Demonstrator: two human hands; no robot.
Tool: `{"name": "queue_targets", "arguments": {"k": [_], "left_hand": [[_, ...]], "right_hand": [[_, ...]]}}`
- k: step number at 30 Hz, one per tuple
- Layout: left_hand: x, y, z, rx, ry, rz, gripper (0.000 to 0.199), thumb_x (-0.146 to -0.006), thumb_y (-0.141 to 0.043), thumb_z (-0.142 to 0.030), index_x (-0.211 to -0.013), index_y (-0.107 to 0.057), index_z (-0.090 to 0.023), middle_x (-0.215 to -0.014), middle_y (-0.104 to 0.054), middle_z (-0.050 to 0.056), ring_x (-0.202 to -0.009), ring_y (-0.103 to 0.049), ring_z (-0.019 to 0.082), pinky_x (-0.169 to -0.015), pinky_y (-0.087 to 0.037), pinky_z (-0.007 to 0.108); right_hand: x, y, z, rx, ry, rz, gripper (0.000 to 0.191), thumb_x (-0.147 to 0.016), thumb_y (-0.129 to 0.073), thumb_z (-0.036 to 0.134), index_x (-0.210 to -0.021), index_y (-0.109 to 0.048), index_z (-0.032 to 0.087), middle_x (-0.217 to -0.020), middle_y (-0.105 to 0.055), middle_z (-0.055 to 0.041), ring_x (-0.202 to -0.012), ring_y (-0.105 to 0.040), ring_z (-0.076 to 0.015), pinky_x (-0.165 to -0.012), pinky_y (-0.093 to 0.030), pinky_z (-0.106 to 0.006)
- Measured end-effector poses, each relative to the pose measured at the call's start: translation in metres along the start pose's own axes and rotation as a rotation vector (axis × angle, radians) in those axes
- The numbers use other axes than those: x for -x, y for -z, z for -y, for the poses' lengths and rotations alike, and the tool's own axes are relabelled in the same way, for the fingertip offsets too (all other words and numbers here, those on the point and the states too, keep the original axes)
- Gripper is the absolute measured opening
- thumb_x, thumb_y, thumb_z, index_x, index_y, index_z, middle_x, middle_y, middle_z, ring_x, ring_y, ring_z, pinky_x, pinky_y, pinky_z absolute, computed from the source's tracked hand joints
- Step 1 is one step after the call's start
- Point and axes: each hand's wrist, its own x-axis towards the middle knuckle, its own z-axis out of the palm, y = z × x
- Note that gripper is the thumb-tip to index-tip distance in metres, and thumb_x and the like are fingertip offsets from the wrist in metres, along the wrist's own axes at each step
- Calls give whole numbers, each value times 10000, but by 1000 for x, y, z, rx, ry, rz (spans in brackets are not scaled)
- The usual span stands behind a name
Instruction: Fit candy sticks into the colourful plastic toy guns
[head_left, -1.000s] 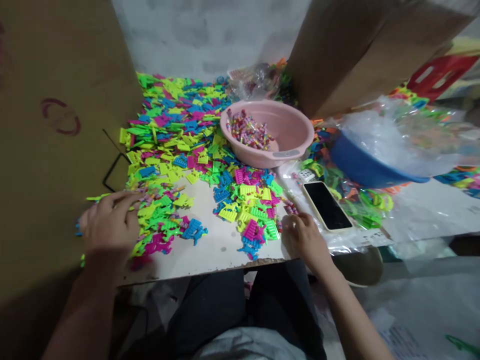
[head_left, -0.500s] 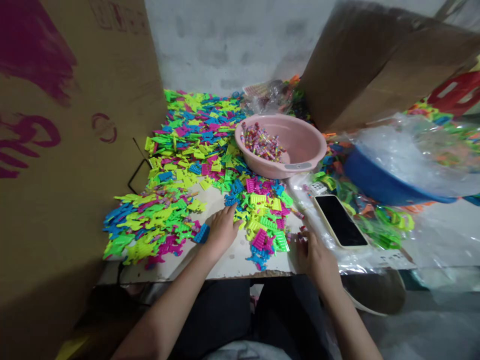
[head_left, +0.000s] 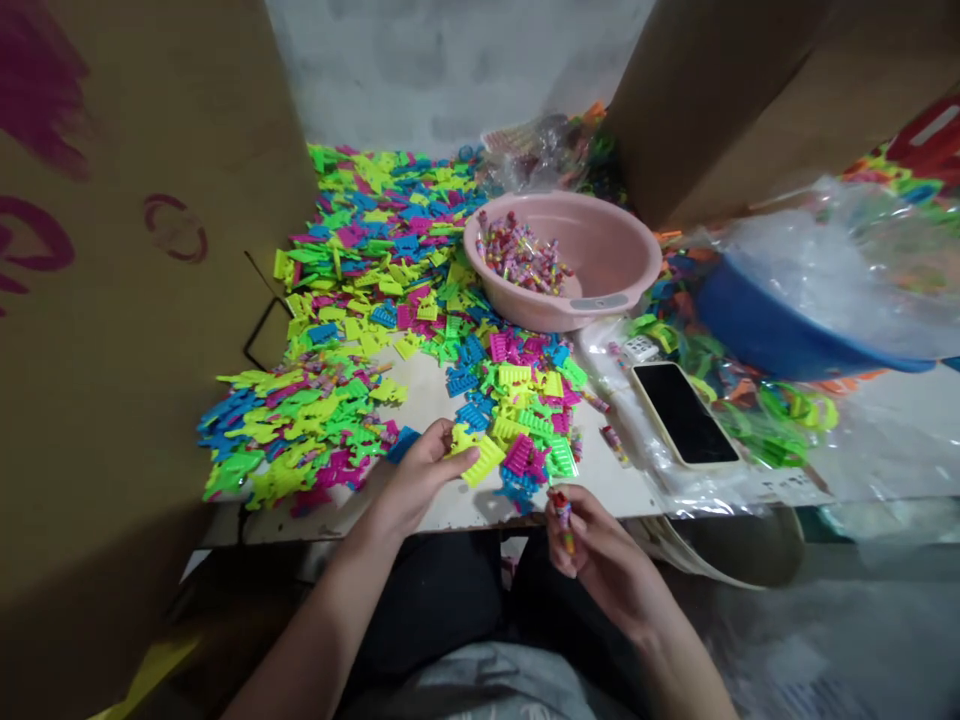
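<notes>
My left hand [head_left: 424, 470] pinches a yellow plastic piece [head_left: 480, 458] with ridges, above the white table. Nearer the table's front edge, my right hand [head_left: 592, 535] holds a small wrapped tube [head_left: 564, 522] with a red end, roughly upright. Between and beyond the hands lies a loose pile of pink, green, yellow and blue pieces [head_left: 534, 422]. A second pile [head_left: 300, 430] is to the left of my left hand. Another wrapped tube [head_left: 615, 445] rests on the table, right of the middle pile.
A pink basin [head_left: 622, 245] with many wrapped tubes stands behind the pile. A phone [head_left: 686, 415] lies on plastic at the right, before a blue basin [head_left: 795, 325]. Cardboard boxes rise at the left [head_left: 165, 350] and back right [head_left: 720, 110].
My left hand has lifted a yellow piece from the pile. The right hand has moved left and nearer my body, now with a wrapped tube in its fingers. The camera view has shifted slightly.
</notes>
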Motion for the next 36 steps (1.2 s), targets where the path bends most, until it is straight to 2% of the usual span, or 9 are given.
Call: {"name": "queue_targets", "arguments": {"k": [4,7,9,14,18,23,28,32,36], "left_hand": [[26,-16,8,269,177,73,482,-583,-843,-296,-964,-562,-200,-843,-623,-13,-761,-599,141,-645,-456,227],[38,-22,17,332,243,123,466,-604,-838,-304,-996,-614,-187,-842,-638,6,-753,-602,144,-638,-458,228],[44,-25,22,340,251,121,419,-607,-837,-310,-949,-640,-168,-833,-648,15,-755,-597,142,-655,-458,227],[54,-30,29,218,153,33,268,-662,-804,-290,-840,-650,-162,-836,-669,13,-793,-596,138,-727,-452,225],[58,-30,26,50,15,38,152,-712,-753,-235,-802,-646,-173,-852,-683,10,-829,-615,150,-764,-459,236],[62,-27,23,-57,-82,59,93,-732,-711,-195,-782,-634,-190,-832,-678,5,-839,-631,159,-773,-469,247],[64,-26,27,-86,-83,56,96,-744,-696,-210,-796,-616,-195,-818,-661,3,-801,-627,156,-742,-471,249],[65,-25,28,-101,-105,61,83,-765,-678,-214,-795,-603,-194,-798,-642,-3,-786,-619,149,-733,-465,244],[66,-22,30,-139,-157,54,83,-775,-664,-210,-784,-584,-191,-759,-605,-13,-735,-586,134,-684,-441,228]], "right_hand": [[-1,-20,1,48,20,26,323,-836,-583,513,-966,-561,219,-802,-584,-32,-621,-508,-145,-564,-448,-276],[0,-26,0,209,99,-30,325,-856,-572,533,-919,-589,214,-686,-534,8,-641,-519,-144,-615,-474,-274],[3,-27,-2,260,151,-71,296,-881,-555,508,-919,-585,215,-717,-549,7,-652,-531,-136,-613,-480,-257],[11,-27,-9,405,249,-95,167,-955,-482,381,-1009,-544,236,-863,-596,-12,-791,-570,-144,-704,-482,-250],[14,-29,-9,475,324,-95,168,-952,-501,325,-1108,-499,261,-937,-634,-14,-826,-609,-143,-724,-488,-242],[14,-29,-1,669,367,-95,87,-942,-505,280,-998,-549,231,-851,-646,-8,-775,-624,-147,-712,-491,-243],[19,-30,4,674,447,-95,83,-952,-475,245,-977,-552,225,-814,-646,-1,-713,-624,-128,-634,-489,-209],[19,-33,4,827,508,-110,68,-932,-500,219,-949,-565,208,-828,-659,-30,-763,-644,-157,-669,-496,-236],[18,-37,4,946,582,-136,69,-929,-492,210,-890,-549,203,-762,-650,-29,-669,-623,-156,-607,-474,-233]]}}
